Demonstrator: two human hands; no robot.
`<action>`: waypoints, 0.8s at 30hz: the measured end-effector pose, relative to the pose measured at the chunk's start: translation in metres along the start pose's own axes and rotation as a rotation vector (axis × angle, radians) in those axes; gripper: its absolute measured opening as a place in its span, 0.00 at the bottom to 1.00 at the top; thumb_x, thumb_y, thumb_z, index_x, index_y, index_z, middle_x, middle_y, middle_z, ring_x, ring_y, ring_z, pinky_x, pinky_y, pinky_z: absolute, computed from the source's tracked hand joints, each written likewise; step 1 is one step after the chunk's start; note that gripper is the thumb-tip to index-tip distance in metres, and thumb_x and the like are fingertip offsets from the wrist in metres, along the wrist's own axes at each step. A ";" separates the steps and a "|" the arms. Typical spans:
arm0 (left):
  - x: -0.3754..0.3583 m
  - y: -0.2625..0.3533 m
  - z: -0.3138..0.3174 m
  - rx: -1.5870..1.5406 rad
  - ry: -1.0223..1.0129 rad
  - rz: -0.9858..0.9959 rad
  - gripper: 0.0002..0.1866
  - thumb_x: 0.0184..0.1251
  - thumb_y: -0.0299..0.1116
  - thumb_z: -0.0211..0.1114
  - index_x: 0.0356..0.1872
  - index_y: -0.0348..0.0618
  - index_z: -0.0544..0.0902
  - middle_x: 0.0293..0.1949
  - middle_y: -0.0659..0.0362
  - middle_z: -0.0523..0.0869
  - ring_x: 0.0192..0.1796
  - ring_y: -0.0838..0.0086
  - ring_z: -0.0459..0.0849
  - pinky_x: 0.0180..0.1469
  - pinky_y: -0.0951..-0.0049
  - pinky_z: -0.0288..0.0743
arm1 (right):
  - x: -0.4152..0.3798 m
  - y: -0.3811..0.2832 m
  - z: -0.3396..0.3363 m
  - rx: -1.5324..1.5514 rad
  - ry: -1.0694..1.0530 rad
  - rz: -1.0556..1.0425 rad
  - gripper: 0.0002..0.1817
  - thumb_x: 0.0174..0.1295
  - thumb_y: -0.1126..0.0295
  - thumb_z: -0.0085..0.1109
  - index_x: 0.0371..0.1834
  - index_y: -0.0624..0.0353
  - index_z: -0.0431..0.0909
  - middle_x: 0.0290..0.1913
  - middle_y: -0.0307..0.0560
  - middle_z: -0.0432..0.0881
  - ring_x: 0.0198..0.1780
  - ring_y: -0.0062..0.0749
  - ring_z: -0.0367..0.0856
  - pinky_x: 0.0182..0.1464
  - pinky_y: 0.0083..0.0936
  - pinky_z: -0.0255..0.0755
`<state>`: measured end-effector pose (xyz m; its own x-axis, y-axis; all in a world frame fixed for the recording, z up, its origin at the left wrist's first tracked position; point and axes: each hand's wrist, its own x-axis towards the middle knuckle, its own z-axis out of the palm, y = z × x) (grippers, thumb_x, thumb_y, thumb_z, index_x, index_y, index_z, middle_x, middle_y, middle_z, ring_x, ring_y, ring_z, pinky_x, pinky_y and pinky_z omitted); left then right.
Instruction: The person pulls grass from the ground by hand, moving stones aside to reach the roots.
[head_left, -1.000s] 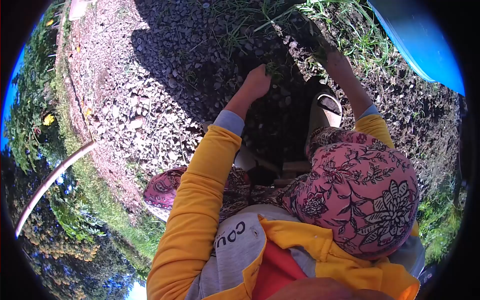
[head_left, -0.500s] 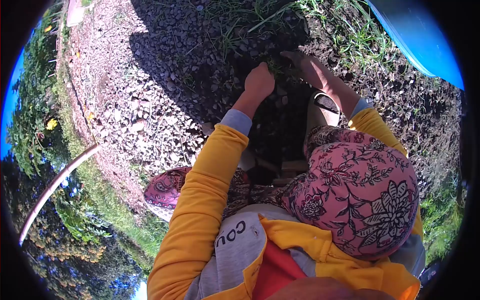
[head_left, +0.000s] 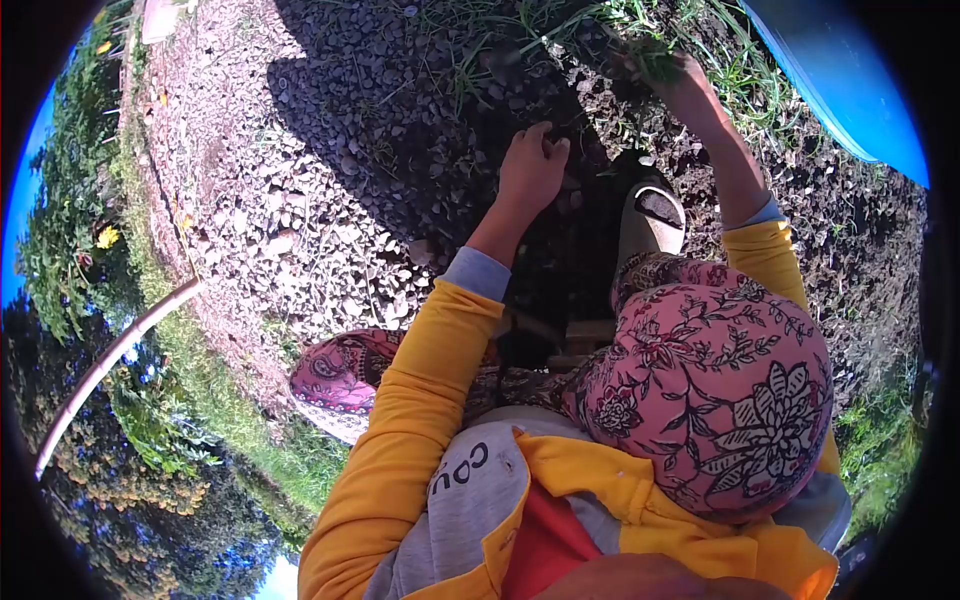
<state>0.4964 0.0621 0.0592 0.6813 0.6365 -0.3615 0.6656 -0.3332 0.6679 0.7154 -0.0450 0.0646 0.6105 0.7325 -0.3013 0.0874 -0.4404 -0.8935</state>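
Note:
My right hand (head_left: 688, 92) is at the grass patch on the upper right. Its fingers are closed around a clump of green grass (head_left: 655, 62), partly lost in shadow and blur. My left hand (head_left: 533, 168) hovers over the dark, shaded gravel (head_left: 420, 130), half curled, with a gap between thumb and index finger and nothing visible between them. Between and below the hands is a shoe (head_left: 650, 225) on my foot, close to bare dark soil (head_left: 690, 170).
Grass tufts (head_left: 745, 75) grow at the upper right beside a blue sheet or container (head_left: 850, 90). Sunlit pebbles (head_left: 300, 230) cover the ground to the left. A curved pale pole (head_left: 110, 365) and leafy plants (head_left: 70, 250) stand at the far left. My patterned knee (head_left: 725, 400) rises at the right.
My right hand has moved up and right, away from my left hand, and now has grass in it. My left hand has loosened from a fist and shifted slightly right.

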 end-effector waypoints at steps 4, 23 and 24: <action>0.001 -0.043 -0.015 0.112 -0.008 -0.050 0.21 0.56 0.39 0.58 0.47 0.34 0.75 0.34 0.51 0.78 0.41 0.60 0.76 0.45 0.63 0.70 | 0.007 0.003 -0.025 0.119 -0.004 -0.306 0.24 0.47 0.74 0.57 0.52 0.56 0.71 0.47 0.47 0.77 0.49 0.35 0.75 0.49 0.27 0.69; -0.009 -0.030 -0.061 0.200 0.034 -0.010 0.18 0.55 0.35 0.61 0.45 0.37 0.76 0.36 0.52 0.78 0.41 0.61 0.78 0.44 0.67 0.72 | 0.098 0.014 0.139 -1.116 -0.056 -0.804 0.09 0.53 0.72 0.50 0.36 0.60 0.77 0.42 0.52 0.79 0.43 0.35 0.79 0.40 0.28 0.74; -0.008 -0.029 -0.066 0.222 0.047 0.002 0.18 0.55 0.35 0.61 0.46 0.37 0.76 0.36 0.52 0.78 0.41 0.61 0.78 0.44 0.67 0.72 | 0.103 0.008 0.143 -1.200 -0.113 -0.571 0.10 0.52 0.73 0.50 0.37 0.60 0.77 0.44 0.53 0.78 0.41 0.32 0.80 0.37 0.27 0.76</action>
<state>0.4515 0.1124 0.0861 0.6713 0.6655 -0.3263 0.7184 -0.4759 0.5074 0.6663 0.1008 -0.0209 0.1935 0.9790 -0.0637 0.9773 -0.1980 -0.0755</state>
